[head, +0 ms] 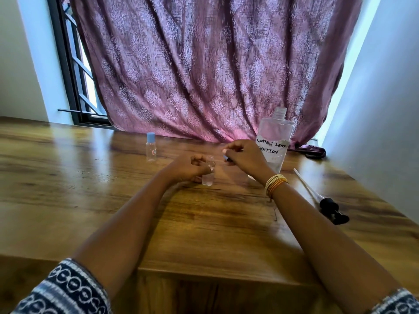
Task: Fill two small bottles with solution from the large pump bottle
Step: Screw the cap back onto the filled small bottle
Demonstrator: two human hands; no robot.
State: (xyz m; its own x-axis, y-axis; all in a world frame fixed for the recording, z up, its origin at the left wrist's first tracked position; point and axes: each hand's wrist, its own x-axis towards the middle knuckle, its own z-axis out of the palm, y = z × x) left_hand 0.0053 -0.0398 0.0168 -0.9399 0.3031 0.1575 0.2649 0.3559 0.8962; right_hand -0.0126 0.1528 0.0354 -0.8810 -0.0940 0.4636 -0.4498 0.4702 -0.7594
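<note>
A small clear bottle [208, 175] stands upright on the wooden table [113, 189] with no cap on it; my left hand [188, 168] grips its side. Just right of the bottle's neck, my right hand [242, 157] pinches a small blue cap [226, 157], mostly hidden by the fingers. A second small bottle [151, 147] with a blue cap stands farther back on the left. The large clear bottle [275, 137], labelled "contact lens solution", stands behind my right hand with its neck uncovered. Its black pump head with a white tube [326, 205] lies on the table at the right.
A purple patterned curtain [204, 64] hangs behind the table's far edge, with a bunched end [314, 151] resting at the right. A white wall [385, 109] borders the right side. A dark window frame [72, 75] stands at the back left.
</note>
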